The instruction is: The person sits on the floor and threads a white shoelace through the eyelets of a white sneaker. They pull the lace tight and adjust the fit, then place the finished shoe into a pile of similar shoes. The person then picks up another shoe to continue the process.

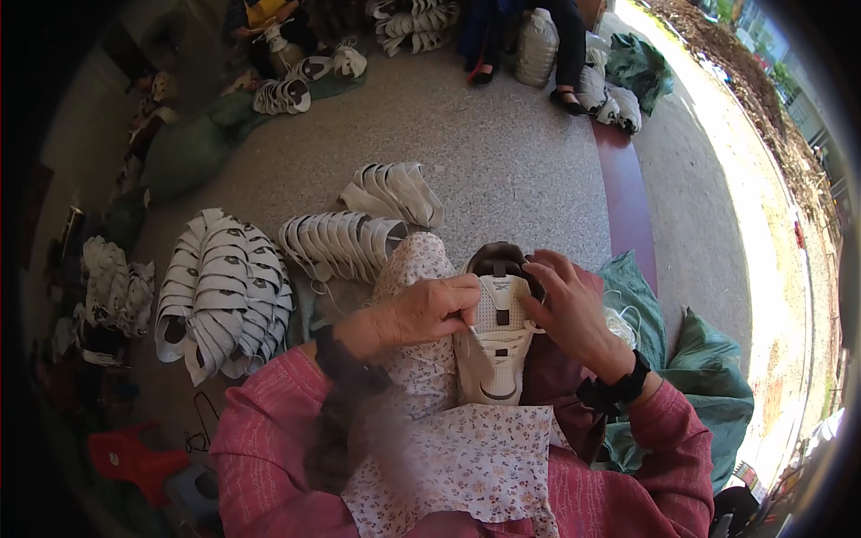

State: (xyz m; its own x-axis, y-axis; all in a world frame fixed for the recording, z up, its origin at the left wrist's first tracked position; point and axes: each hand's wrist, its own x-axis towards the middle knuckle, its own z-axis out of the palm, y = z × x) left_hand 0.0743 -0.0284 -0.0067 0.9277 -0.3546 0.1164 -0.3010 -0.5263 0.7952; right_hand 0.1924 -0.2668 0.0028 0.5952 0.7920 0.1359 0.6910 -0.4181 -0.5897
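A cream shoe upper [500,363] with a dark brown lining lies on my lap, its toe toward me and its collar pointing away. On its left edge my left hand [414,314] is closed, thumb and forefinger pinched on what looks like a pale shoelace [473,339]. My right hand [578,309] holds the right side of the upper near the collar, fingers bent and thumb by the tongue [504,291]. The fingertips of the left hand partly hide the strand. Floral-patterned cloth [457,462] covers my lap and left knee.
Nested stacks of pale uppers [233,287] stand on the floor at my left, and more rows [345,240] lie ahead. Green sacks [704,359] lie at my right. A red plastic item [130,462] is at lower left. Other people's legs [569,54] show at the far side.
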